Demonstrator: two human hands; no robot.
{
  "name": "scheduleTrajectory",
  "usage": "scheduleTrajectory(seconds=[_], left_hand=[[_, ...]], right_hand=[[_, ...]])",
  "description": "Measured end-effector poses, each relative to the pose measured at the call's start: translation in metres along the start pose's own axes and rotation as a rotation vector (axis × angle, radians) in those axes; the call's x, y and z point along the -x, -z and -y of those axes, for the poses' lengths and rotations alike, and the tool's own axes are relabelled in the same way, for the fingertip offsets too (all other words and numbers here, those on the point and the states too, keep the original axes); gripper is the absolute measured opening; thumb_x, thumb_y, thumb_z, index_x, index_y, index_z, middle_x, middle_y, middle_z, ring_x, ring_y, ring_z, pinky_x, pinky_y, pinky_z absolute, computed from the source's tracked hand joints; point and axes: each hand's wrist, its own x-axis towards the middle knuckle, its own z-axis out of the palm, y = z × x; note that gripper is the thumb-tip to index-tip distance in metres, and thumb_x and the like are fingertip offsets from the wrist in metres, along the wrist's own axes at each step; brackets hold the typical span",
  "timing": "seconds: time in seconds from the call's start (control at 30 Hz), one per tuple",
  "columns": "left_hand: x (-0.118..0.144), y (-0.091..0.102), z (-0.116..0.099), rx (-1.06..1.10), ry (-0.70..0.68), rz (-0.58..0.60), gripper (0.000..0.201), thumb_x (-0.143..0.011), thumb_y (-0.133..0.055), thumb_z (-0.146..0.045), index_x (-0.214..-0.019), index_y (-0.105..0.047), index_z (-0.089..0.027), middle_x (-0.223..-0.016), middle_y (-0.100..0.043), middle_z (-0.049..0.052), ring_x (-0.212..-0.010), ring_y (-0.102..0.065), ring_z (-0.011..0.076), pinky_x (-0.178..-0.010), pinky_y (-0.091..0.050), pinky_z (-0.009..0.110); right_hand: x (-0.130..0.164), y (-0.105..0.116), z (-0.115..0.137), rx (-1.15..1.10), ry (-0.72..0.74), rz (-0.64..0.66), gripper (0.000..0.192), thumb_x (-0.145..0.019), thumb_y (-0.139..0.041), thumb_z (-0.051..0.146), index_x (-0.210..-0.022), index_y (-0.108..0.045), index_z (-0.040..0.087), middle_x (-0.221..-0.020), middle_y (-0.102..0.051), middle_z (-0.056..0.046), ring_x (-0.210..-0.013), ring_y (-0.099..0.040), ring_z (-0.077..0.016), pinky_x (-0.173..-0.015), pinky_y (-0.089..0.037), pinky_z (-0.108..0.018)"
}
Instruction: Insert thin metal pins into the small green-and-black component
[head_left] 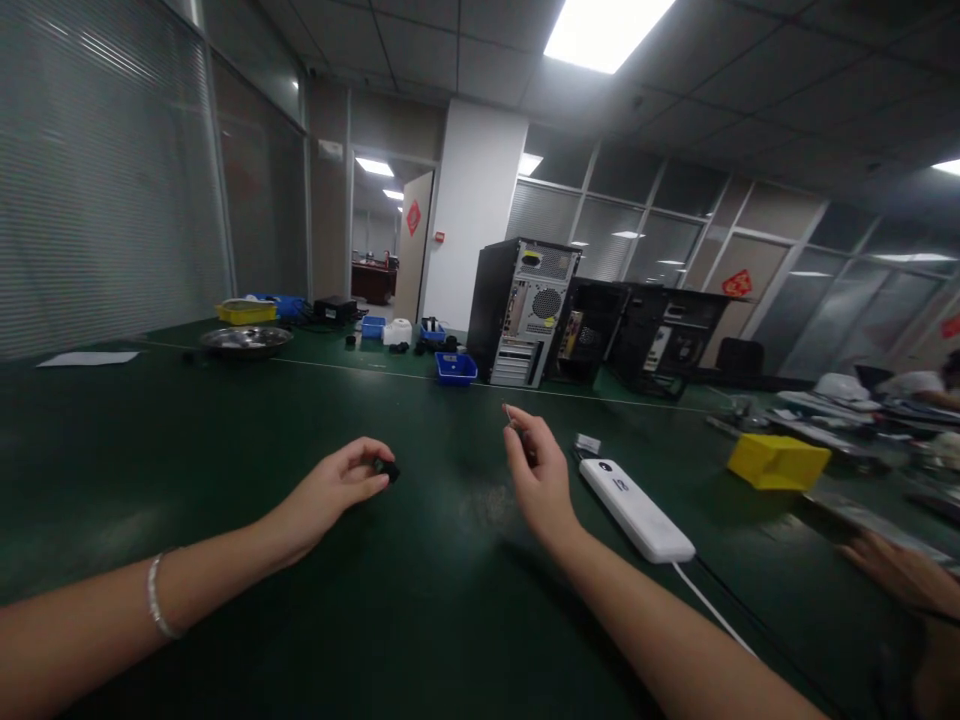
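Observation:
Between the thumb and fingers of my left hand (341, 490) is a small black piece (388, 468), too small to name more exactly. My right hand (538, 470) is raised above the table, its thumb and index finger pinching a thin, light-coloured sliver (508, 413) whose kind I cannot make out. The two hands are apart, over the green tabletop (442, 560). Just right of my right hand lies a white power strip (637, 508) with a marking on top and cords running from its near end.
Computer cases (517, 310) stand across the table, with a blue bin (456, 368) beside them. A metal bowl (246, 342) and a yellow tray (246, 312) sit back left. On the right are a yellow box (778, 461) and another person's hand (892, 568).

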Motion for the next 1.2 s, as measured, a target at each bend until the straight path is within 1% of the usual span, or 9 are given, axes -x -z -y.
scheduleTrajectory(seconds=[0.1,0.27,0.43,0.53,0.6,0.8,0.9,1.03,1.2], left_hand=[[-0.001,0.0,0.004,0.13,0.013,-0.034,0.024,-0.082,-0.06,-0.021,-0.106,-0.055,-0.02,-0.117,-0.055,0.007,-0.106,-0.06,0.0241,-0.095,-0.047,0.04],[-0.002,-0.002,0.001,0.12,0.063,-0.061,0.026,-0.082,-0.059,-0.016,-0.108,-0.056,-0.018,-0.113,-0.057,0.008,-0.103,-0.061,0.0247,-0.094,-0.049,0.041],[-0.004,-0.004,0.001,0.191,0.058,-0.085,0.026,-0.079,-0.061,-0.011,-0.104,-0.056,-0.018,-0.118,-0.054,0.009,-0.105,-0.061,0.0267,-0.095,-0.05,0.042],[-0.005,-0.004,0.003,0.225,0.033,-0.05,0.025,-0.08,-0.061,-0.014,-0.104,-0.054,-0.018,-0.123,-0.05,0.009,-0.106,-0.061,0.028,-0.093,-0.052,0.043],[-0.003,-0.004,0.003,0.204,0.042,-0.021,0.026,-0.08,-0.061,-0.015,-0.105,-0.054,-0.018,-0.123,-0.049,0.009,-0.107,-0.061,0.028,-0.093,-0.052,0.042],[0.007,-0.009,-0.006,0.041,0.124,0.14,0.034,-0.082,-0.06,-0.02,-0.114,-0.051,-0.014,-0.102,-0.064,0.01,-0.104,-0.063,0.0254,-0.095,-0.047,0.039],[0.009,-0.011,-0.007,-0.019,0.135,0.13,0.036,-0.079,-0.059,-0.021,-0.114,-0.054,-0.014,-0.1,-0.065,0.009,-0.099,-0.064,0.024,-0.092,-0.047,0.038],[0.007,-0.01,-0.005,0.052,0.109,0.121,0.028,-0.079,-0.054,-0.016,-0.105,-0.062,-0.011,-0.102,-0.063,0.01,-0.095,-0.063,0.0221,-0.091,-0.047,0.036],[0.009,-0.011,-0.011,0.044,0.105,0.154,0.029,-0.086,-0.052,-0.031,-0.101,-0.063,-0.009,-0.101,-0.063,0.012,-0.093,-0.062,0.0229,-0.089,-0.046,0.038]], right_hand=[[0.0,0.003,0.015,0.025,0.165,0.109,0.032,-0.09,-0.047,0.02,-0.121,-0.055,0.024,-0.098,-0.057,-0.005,-0.09,-0.056,-0.0189,-0.08,-0.045,-0.033],[0.001,0.004,0.019,0.063,0.156,0.082,0.033,-0.091,-0.045,0.017,-0.122,-0.054,0.024,-0.098,-0.057,-0.006,-0.09,-0.056,-0.0189,-0.079,-0.045,-0.033],[0.01,0.0,0.017,0.08,0.207,0.365,0.035,-0.092,-0.046,0.018,-0.126,-0.052,0.024,-0.101,-0.057,-0.006,-0.087,-0.057,-0.0169,-0.076,-0.047,-0.029],[0.016,-0.003,0.021,0.118,0.265,0.543,0.037,-0.092,-0.046,0.02,-0.128,-0.051,0.026,-0.104,-0.057,-0.006,-0.084,-0.057,-0.0159,-0.072,-0.047,-0.027],[0.019,-0.004,0.025,0.145,0.277,0.605,0.036,-0.093,-0.046,0.021,-0.129,-0.05,0.025,-0.105,-0.058,-0.006,-0.085,-0.057,-0.0159,-0.072,-0.047,-0.027],[0.02,0.0,0.029,0.167,0.25,0.613,0.036,-0.093,-0.046,0.021,-0.128,-0.05,0.025,-0.108,-0.058,-0.006,-0.091,-0.058,-0.0159,-0.077,-0.047,-0.026],[0.019,0.002,0.029,0.141,0.229,0.601,0.035,-0.093,-0.047,0.02,-0.127,-0.052,0.024,-0.107,-0.058,-0.006,-0.092,-0.059,-0.0161,-0.079,-0.047,-0.026],[0.019,0.005,0.03,0.093,0.181,0.589,0.033,-0.093,-0.047,0.02,-0.125,-0.054,0.023,-0.106,-0.059,-0.006,-0.092,-0.059,-0.0162,-0.08,-0.048,-0.027],[0.02,0.005,0.03,0.073,0.161,0.575,0.033,-0.092,-0.047,0.019,-0.124,-0.055,0.023,-0.102,-0.059,-0.006,-0.088,-0.059,-0.0162,-0.078,-0.048,-0.028]])
